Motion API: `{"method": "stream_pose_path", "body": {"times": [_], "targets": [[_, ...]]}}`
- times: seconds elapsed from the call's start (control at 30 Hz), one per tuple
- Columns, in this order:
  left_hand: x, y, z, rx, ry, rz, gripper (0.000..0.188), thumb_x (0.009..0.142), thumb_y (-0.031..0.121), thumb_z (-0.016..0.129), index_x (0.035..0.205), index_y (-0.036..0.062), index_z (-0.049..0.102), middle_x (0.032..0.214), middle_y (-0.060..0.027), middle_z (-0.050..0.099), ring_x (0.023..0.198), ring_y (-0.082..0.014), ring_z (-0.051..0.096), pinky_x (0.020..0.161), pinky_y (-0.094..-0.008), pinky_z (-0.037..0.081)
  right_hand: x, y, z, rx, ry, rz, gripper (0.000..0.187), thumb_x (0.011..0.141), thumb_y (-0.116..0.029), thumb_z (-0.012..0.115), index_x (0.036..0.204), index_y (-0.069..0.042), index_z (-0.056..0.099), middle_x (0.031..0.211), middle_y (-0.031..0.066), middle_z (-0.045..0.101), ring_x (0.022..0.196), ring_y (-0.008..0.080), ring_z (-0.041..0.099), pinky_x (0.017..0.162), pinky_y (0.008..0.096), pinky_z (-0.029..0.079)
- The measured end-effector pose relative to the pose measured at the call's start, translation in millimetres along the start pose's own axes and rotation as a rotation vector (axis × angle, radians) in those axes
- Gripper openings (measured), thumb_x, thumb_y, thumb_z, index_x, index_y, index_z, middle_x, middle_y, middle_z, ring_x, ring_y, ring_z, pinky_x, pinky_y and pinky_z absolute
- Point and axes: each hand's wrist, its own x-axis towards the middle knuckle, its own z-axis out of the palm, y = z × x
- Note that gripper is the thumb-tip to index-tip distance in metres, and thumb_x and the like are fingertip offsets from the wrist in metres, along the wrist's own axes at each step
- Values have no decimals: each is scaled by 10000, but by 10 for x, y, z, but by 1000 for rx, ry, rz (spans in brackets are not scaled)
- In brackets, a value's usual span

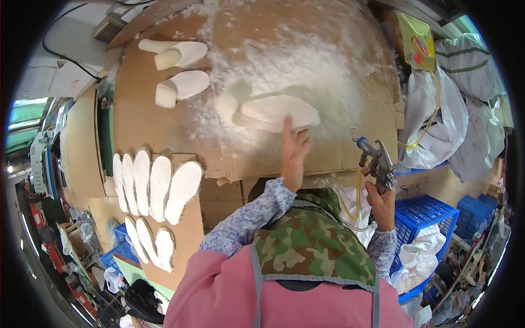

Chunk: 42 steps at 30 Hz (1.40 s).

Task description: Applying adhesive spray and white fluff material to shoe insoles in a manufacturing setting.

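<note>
My left hand (295, 156) reaches over the cardboard-covered table, fingers apart, with one fingertip on or just above the near edge of a white insole (281, 111). A fluffy fleece part (226, 105) shows at that insole's left end, blurred by a pale haze. In my right hand (381, 205), a metal spray gun (378, 161) is gripped by its handle, off the table's near right edge, its nozzle toward the upper left. A yellow hose (359, 199) hangs beside the gun. Further left lie more insoles with fleece heels (188, 86).
White overspray (306, 60) coats the cardboard (158, 131). Several white insoles (160, 180) are laid out on a lower board (188, 240) at the left. A yellow container (416, 41) and plastic bags (432, 123) stand at the right, above blue crates (418, 210).
</note>
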Motion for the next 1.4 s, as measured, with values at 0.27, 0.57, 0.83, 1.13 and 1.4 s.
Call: {"method": "stream_pose_path", "body": {"times": [0.27, 0.57, 0.83, 1.13, 1.4], "targets": [[164, -511, 673, 48, -361, -395, 807, 937, 43, 443, 1532, 183, -84, 1369, -150, 489, 987, -231, 646, 951, -354, 449, -139, 115, -248, 15, 47, -48, 345, 900, 24, 551, 1243, -16, 567, 1003, -7, 632, 633, 10, 409, 536, 187, 323], [744, -207, 131, 1465, -592, 668, 451, 861, 103, 551, 1302, 193, 567, 1385, -160, 459, 1278, -334, 406, 1076, -509, 275, -106, 27, -69, -64, 47, -51, 339, 884, 34, 560, 1221, 2, 576, 1035, 45, 650, 776, 70, 536, 679, 239, 444], [927, -270, -103, 1619, -825, 624, 465, 840, 193, 613, 1287, 320, 584, 1571, -179, 149, 1464, -374, 54, 1114, -645, 46, 194, -187, 538, -218, 90, -181, 274, 866, 3, 577, 1140, 4, 586, 951, 102, 655, 807, 152, 585, 741, 284, 469], [965, -247, -139, 1570, -825, 643, 498, 852, 177, 600, 1323, 333, 556, 1567, -209, 134, 1461, -384, 58, 1110, -642, 52, 218, -166, 689, -194, 189, -149, 272, 889, -8, 573, 1159, 12, 538, 914, 98, 640, 800, 148, 575, 732, 278, 472], [937, -234, -162, 1601, -810, 638, 499, 865, 165, 565, 1336, 329, 544, 1565, -223, 130, 1459, -388, 63, 1105, -645, 49, 170, -180, 733, -306, 260, -170, 263, 897, -30, 588, 1150, 19, 537, 875, 104, 625, 771, 144, 558, 700, 286, 465]]}}
